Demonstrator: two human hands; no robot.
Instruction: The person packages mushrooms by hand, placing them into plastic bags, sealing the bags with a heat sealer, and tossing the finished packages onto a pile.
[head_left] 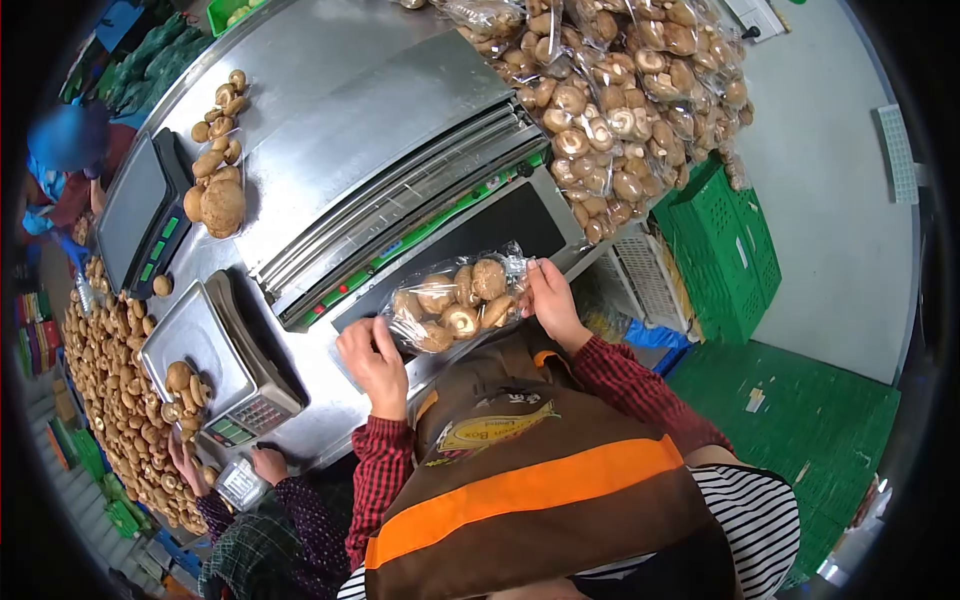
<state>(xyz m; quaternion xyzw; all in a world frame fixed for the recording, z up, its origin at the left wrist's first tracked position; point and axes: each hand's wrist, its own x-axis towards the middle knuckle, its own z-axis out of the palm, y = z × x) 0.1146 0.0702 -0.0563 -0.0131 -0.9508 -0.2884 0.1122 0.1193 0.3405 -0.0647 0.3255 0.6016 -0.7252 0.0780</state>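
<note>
A clear plastic bag of brown mushrooms (460, 308) lies in front of me over the near plate of the wrapping machine (420, 225). My right hand (552, 300) pinches the bag's right end between thumb and fingers. At the bag's left end is my left hand (375, 362), its fingers curled against the film. Along the machine's far side run metal rollers and a green strip. Both sleeves are red and black checked.
Many bagged mushrooms (620, 120) are heaped at the back right. Green crates (715, 250) stand below them. At left are a scale (215, 350), loose mushrooms (125, 400) and a co-worker's hands (188, 462) by a plastic bag. Another person (70, 150) is beyond a second scale (145, 215).
</note>
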